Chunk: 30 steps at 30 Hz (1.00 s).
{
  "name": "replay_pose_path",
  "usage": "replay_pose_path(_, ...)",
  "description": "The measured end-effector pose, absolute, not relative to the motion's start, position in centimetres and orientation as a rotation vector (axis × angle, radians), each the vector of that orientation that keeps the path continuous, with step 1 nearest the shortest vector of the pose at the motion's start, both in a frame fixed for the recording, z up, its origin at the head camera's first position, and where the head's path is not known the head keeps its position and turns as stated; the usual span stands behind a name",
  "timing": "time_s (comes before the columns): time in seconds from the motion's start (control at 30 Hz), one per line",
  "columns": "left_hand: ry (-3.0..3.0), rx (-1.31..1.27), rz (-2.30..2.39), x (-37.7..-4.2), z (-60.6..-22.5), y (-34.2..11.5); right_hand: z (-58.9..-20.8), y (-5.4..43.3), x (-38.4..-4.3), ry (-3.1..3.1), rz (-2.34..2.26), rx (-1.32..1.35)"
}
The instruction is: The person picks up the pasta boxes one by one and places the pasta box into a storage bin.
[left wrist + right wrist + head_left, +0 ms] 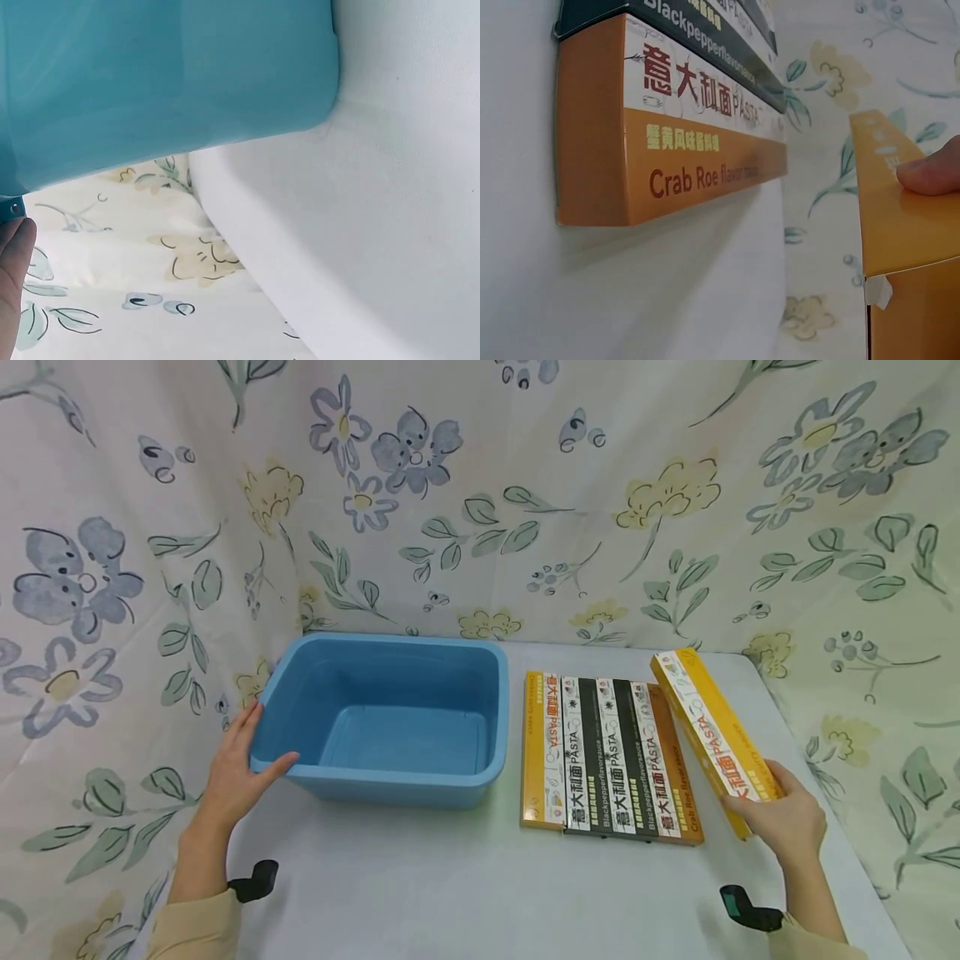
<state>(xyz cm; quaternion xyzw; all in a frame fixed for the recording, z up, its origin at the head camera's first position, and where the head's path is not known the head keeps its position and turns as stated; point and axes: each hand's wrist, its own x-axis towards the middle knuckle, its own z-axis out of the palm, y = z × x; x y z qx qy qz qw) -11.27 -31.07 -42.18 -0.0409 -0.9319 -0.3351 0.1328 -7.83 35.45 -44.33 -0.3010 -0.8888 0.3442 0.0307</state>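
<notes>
Reference: head view, 12 o'clock pointing away from the person.

The flowered curtain (480, 568) bounds the work area from 9 through 12 to 3 o'clock. The white table (420, 877) lies inside it. The blue tub (397, 775) stands at 11 o'clock on the table, upright, opening up, its long axis running from 9 to 3 o'clock. To its 3 o'clock side, apart from it, is the row of pasta boxes (611, 756): four units, side by side, long axes close to 12–6 o'clock. The outer unit on the 3 o'clock side is marked "Crab Roe".

The held box (712, 727), yellow and white, is located on the 3 o'clock side of the row. Its long axis runs from 11 to 5 o'clock; the far end points to 11 and overlaps the row's corner in view. Contact there cannot be determined. The printed white-and-yellow face is turned up.

The right hand (787, 818) is clamped on the 5 o'clock end, thumb opposite fingers. The left hand (243, 768) rests at the tub's 8 o'clock corner, fingers extended, thumb spread apart from them over the near rim.
</notes>
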Motion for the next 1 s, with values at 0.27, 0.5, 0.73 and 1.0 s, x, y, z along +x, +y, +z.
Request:
replay_pose_path(0.27, -2.694, -0.117, -0.973, -11.2, -42.1, -31.0, -43.2, 34.7, -7.7, -2.754, 1.049, -0.844)
replay_pose_path(0.5, -2.659, -0.157, -1.001, -11.1, -42.1, -30.9, -42.2, 34.0, -7.5, -2.780, 1.067, -0.780)
replay_pose_path(0.73, -2.655, -0.155, -1.008, -11.2, -42.3, -31.0, -41.7, 33.2, -7.5, -2.797, 1.057, -0.732)
replay_pose_path(1.0, -2.657, -0.148, -0.999, -11.2, -42.3, -31.0, -41.0, 32.2, -7.7, -2.811, 1.057, -0.663)
